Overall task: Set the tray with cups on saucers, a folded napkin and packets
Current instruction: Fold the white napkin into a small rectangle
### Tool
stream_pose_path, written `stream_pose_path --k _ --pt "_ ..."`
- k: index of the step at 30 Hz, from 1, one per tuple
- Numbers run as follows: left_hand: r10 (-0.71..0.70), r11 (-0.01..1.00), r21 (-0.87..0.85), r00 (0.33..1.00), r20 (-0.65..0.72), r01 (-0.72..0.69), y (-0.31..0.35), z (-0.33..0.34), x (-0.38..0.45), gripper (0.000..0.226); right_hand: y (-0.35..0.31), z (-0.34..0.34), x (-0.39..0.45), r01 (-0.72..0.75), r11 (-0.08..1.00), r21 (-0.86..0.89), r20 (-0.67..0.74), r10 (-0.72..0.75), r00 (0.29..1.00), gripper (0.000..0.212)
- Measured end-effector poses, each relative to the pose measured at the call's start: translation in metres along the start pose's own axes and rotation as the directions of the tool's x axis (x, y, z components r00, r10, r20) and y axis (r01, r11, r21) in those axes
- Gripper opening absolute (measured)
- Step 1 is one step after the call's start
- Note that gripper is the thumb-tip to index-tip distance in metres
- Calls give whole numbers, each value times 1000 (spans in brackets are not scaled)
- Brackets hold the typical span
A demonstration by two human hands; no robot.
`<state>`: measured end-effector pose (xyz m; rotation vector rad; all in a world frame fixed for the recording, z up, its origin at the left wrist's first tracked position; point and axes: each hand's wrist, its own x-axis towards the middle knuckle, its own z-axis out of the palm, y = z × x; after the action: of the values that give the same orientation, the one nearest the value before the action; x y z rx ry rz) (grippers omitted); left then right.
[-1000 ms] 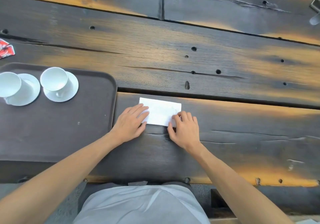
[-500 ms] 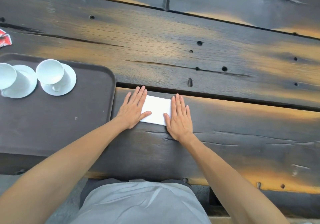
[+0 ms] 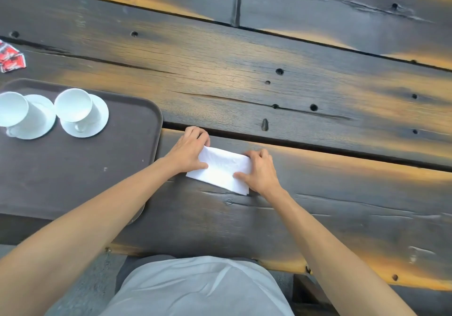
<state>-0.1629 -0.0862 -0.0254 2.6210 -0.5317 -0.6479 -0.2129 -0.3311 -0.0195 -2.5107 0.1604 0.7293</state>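
Both hands, left hand (image 3: pixel 188 151) and right hand (image 3: pixel 260 172), pinch opposite ends of the napkin (image 3: pixel 220 171) between them.

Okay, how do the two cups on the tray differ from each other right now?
The left cup sits at the picture's left edge, so its saucer is partly cut off, while the right cup and its saucer show whole. The right cup stands nearer the napkin and both hands; the left cup is farther. The right cup's handle faces the person; the left cup's is hard to make out. Both are white, upright, empty, each on a white saucer on the brown tray.
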Motion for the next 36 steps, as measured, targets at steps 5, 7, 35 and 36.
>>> stream_pose_path --k 5,7,35,36 --pt "-57 980 -189 998 27 61 6 -1 -8 37 1 -1 -15 -1 996 89 8 0 1000 45" --pt "-102 934 -340 994 47 112 3 -1 -17 36 5 -2 -24 24 985 172 0 -24 1000 31" --pt "-607 138 -985 795 -4 100 -130 -77 -268 26 -213 61 -85 -140 581 802 175 -4 985 22" --pt "-619 146 -983 786 -3 112 -143 -81 -276 27 -225 69 -83 -162 580 798 206 -10 978 21"
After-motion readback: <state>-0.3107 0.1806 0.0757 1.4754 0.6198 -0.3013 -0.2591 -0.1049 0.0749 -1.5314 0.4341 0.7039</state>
